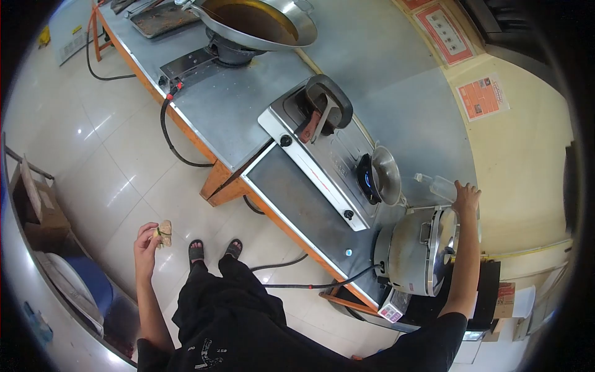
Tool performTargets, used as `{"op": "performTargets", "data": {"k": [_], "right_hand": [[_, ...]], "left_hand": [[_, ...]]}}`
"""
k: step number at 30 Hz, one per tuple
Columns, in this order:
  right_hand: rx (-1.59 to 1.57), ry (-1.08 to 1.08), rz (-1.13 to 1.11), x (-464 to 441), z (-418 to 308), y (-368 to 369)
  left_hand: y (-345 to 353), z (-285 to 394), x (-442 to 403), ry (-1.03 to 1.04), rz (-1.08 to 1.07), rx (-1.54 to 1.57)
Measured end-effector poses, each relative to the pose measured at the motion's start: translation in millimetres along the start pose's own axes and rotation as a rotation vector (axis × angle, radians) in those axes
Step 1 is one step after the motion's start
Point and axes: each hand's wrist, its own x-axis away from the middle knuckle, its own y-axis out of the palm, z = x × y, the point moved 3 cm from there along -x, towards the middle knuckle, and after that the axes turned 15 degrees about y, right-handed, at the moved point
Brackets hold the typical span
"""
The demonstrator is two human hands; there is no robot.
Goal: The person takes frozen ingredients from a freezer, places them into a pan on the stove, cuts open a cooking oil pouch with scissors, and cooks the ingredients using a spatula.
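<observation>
My left hand (147, 242) is closed in a pinch over the floor at the left. Its fingers hold a small beige bundle (165, 233) with a green and yellow band around it; what is inside I cannot make out. My right hand (466, 197) reaches out past the large lidded metal pot (409, 251) and is closed around the base end of a transparent plastic bottle (441, 187). The bottle looks tipped, its neck pointing left toward the small metal pan (388, 175). That pan sits on a burner with a blue flame (367, 181).
A two-burner gas stove (316, 161) carries a dark square pan (328, 102) with a handled tool. Farther back, a wide wok (254, 22) of brown oil stands on a burner. A small cap (348, 252) lies on the counter. Gas hoses (170, 133) hang at the counter's edge.
</observation>
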Motion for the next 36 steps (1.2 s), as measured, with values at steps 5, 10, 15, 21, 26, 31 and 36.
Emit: {"op": "performTargets", "data": {"k": [5,10,15,21,26,31,36], "right_hand": [[-0.038,0.012,0.012,4.5,-10.9,10.0],[-0.008,-0.021,0.063,-16.0,-28.9,47.2],[-0.045,-0.014,0.043,-13.0,-40.1,46.0],[0.012,-0.061,0.052,-16.0,-50.4,49.8],[0.011,-0.07,0.025,-20.7,-60.5,55.5],[-0.048,-0.042,-0.022,-8.1,-68.3,35.3],[0.003,-0.059,-0.005,-12.6,-74.6,51.6]], "left_hand": [[0.8,5.5,3.2,-0.013,0.011,-0.003],[3.7,11.3,4.6,-0.005,0.008,-0.02],[2.7,8.1,7.4,0.007,0.003,-0.035],[4.7,6.7,9.7,-0.01,0.013,-0.036],[5.1,9.2,10.3,-0.029,0.016,-0.024],[3.4,9.0,12.2,-0.01,0.031,-0.047],[2.6,10.6,15.9,-0.011,0.046,-0.042]]}}
